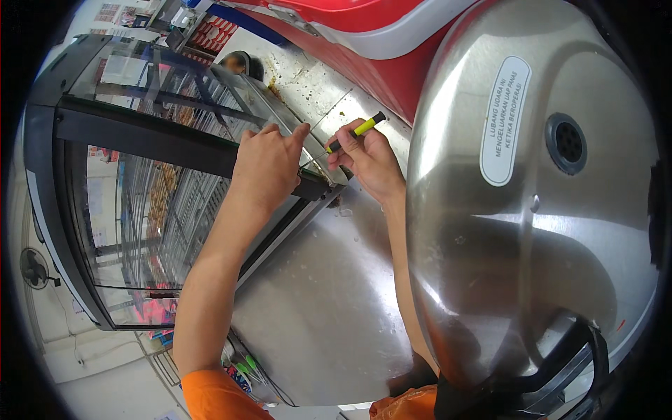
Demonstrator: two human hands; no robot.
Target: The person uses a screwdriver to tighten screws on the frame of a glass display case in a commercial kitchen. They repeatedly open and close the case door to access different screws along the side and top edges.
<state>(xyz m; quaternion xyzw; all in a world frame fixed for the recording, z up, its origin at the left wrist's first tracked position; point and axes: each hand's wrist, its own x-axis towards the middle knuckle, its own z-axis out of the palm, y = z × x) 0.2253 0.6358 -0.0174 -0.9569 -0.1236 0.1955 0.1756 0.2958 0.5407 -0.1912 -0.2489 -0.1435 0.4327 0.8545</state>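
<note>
My right hand is closed round a yellow-and-black screwdriver. Its thin shaft points down and left toward the metal edge at the corner of a glass display cabinet. Whether the tip sits on a screw is too small to tell. My left hand grips the black frame at that same corner, back of the hand up, with its index finger raised beside the metal edge. The undersides of the left fingers are hidden. Wire racks show through the cabinet's glass.
Close on the right stands a large domed stainless steel lid with a round black vent and a black handle. Beyond my hands is a red box-like body. The cabinet rests on a steel tabletop. Cables hang at the lower left.
</note>
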